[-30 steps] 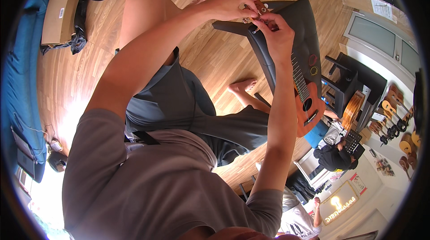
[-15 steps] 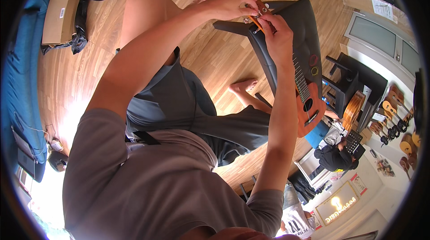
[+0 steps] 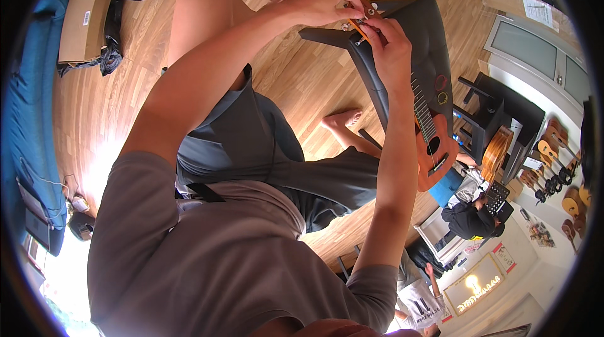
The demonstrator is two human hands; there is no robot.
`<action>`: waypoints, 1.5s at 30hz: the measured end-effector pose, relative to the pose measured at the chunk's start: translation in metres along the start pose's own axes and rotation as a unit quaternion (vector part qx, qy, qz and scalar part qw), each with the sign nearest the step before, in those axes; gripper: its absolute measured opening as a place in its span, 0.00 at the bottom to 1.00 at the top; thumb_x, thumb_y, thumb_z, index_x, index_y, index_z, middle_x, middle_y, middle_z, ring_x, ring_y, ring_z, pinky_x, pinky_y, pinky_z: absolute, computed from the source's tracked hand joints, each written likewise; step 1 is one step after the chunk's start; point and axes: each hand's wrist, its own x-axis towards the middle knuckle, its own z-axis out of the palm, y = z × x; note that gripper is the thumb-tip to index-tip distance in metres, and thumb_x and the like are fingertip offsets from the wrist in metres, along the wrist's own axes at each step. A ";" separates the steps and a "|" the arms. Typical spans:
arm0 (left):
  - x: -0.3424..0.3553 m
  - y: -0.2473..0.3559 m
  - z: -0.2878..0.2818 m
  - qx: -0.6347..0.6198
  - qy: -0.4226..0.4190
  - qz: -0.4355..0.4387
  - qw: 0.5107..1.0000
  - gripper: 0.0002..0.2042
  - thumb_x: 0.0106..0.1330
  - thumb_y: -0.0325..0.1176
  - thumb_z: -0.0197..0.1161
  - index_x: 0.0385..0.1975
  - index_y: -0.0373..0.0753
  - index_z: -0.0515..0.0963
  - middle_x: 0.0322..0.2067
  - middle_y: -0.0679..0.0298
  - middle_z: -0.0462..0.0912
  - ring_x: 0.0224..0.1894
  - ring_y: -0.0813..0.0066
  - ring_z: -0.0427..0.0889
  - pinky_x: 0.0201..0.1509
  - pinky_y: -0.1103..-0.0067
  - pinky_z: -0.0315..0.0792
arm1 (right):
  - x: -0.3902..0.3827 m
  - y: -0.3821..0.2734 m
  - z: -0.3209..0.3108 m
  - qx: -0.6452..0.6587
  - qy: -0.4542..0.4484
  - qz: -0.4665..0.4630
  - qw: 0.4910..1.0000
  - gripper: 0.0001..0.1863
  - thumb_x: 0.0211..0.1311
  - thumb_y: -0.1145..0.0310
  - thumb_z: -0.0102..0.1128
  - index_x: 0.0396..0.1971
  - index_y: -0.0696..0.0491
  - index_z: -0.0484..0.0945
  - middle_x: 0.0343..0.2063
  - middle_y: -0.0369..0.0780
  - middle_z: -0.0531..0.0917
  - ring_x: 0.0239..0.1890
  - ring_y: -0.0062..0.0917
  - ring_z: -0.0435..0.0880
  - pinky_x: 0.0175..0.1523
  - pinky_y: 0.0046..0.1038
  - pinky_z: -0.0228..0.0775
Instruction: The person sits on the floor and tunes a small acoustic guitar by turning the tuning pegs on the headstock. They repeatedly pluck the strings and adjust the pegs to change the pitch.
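A small brown ukulele (image 3: 435, 154) lies along a black padded seat (image 3: 425, 29), its neck partly behind my right forearm. My left hand (image 3: 330, 4) has thumb and fingers closed at the wooden headstock (image 3: 370, 9) with its metal tuning pegs, at the seat's far end. Just to the right, my right hand (image 3: 391, 51) grips the same headstock, fingers bent around it; what exactly the fingertips pinch is too small to tell. Two small rings, one red (image 3: 440, 83) and one yellow (image 3: 442, 97), rest on the seat beside the neck.
A blue sofa (image 3: 34, 117) and cardboard box (image 3: 82, 22) are at the left. On the right are black furniture (image 3: 528, 117), instruments (image 3: 553, 154) on the wall, a person in dark clothing (image 3: 469, 222) holding an instrument, and a person in a white shirt (image 3: 418, 302).
My fingers have shifted slightly around the headstock; both hands stay there. The person in the white shirt at the lower right has moved, with an arm now raised.
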 end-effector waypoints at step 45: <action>0.003 -0.001 0.001 0.011 0.047 -0.005 0.999 0.18 0.75 0.48 0.62 0.51 0.40 0.85 0.52 0.56 0.82 0.58 0.59 0.79 0.64 0.68 0.72 | 0.004 0.000 0.000 -0.014 -0.021 -0.005 1.000 0.07 0.58 0.72 0.76 0.34 0.55 0.87 0.28 0.36 0.81 0.22 0.20 0.73 0.29 0.26 0.67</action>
